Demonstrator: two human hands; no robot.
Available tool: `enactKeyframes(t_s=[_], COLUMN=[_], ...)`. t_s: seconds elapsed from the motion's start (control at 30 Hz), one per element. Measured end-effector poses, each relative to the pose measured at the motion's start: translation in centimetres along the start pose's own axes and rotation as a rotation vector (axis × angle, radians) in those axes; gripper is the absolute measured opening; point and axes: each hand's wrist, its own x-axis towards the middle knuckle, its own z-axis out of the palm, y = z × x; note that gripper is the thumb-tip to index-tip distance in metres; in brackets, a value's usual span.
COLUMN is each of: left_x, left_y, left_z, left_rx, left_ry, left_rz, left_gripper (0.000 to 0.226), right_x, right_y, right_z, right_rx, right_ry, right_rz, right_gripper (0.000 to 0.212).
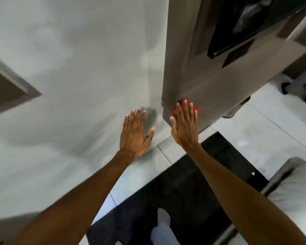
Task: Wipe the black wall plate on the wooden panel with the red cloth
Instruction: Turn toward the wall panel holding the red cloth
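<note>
The wooden panel (219,85) stands ahead on the right. A small black wall plate (238,53) is mounted on it, just below a large black screen (254,23). My right hand (185,126) lies flat with fingers straight and presses the red cloth (198,109) against the panel's lower part, well below and left of the plate. Most of the cloth is hidden under my fingers. My left hand (135,133), with a ring on the thumb, rests flat and open on the grey wall (78,68) beside the panel's corner.
A black mat (193,183) lies on the pale tiled floor (263,135) under my legs. A dark object (235,110) sits at the panel's foot. Wheeled furniture legs (298,89) stand at the right, a white padded piece (293,188) at the lower right, a brown frame (7,85) at the left.
</note>
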Motion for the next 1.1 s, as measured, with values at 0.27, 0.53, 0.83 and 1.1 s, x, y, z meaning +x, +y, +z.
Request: enactKeyframes(t_s=[0.27,0.53,0.83,1.1], left_x=[5.2,2.2,-6.1,-12.1], left_y=[0.3,0.1,-4.4,-12.4], left_z=[8.4,8.8,0.3,-14.1], left_rx=[0.026,-0.044,-0.092,-0.021], left_ry=[-0.050,-0.088,0.033,0.459], left_rz=[0.085,0.046,-0.043,0.037], left_gripper=[0.071,0.066,0.072,0.064], right_x=[7.3,6.6,-2.3,-6.7], right_y=[9.2,8.5,-4.6,-23.3], right_z=[6.4,8.1,3.1,-1.7], right_rx=[-0.009,-0.184,1.365,2.178], right_ry=[-0.138,-0.313,-0.399,-0.544], right_rz=[0.095,0.182,0.959,0.756], right_gripper=[0.079,0.114,0.028,0.039])
